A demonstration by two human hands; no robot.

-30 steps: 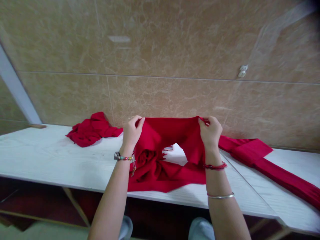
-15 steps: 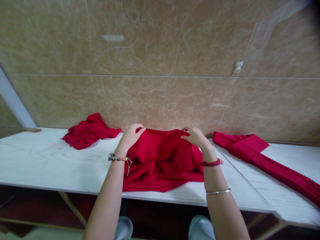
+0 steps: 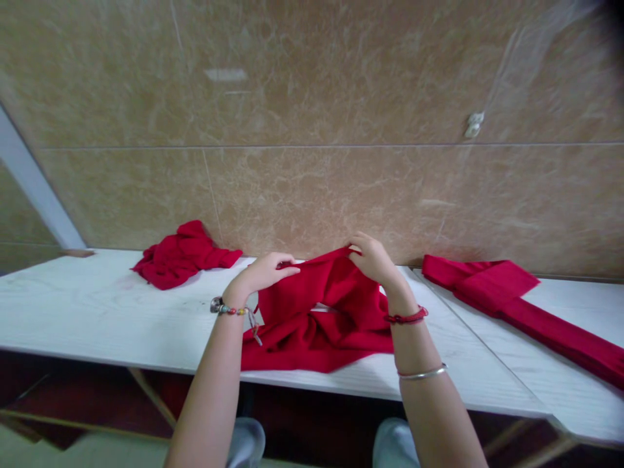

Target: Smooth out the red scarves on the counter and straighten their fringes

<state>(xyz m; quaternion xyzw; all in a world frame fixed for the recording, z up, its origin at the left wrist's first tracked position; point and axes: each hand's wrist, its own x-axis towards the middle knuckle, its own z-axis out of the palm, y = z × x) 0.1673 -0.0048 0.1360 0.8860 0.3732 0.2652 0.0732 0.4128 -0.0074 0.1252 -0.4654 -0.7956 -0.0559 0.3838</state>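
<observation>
Both hands (image 3: 264,273) (image 3: 376,261), fingers (image 3: 361,241) nearly closed, holding cloth (image 3: 292,296)

Plain red cloth (image 3: 295,296) is set just inside the front edge of the tabletop (image 3: 112,312), its nearer part bunched in loose folds. Its far border is raised and stretched between the left hand (image 3: 266,272) and right hand (image 3: 374,261), slanted higher at the latter. A narrow pale gap is left open mid-cloth.
</observation>
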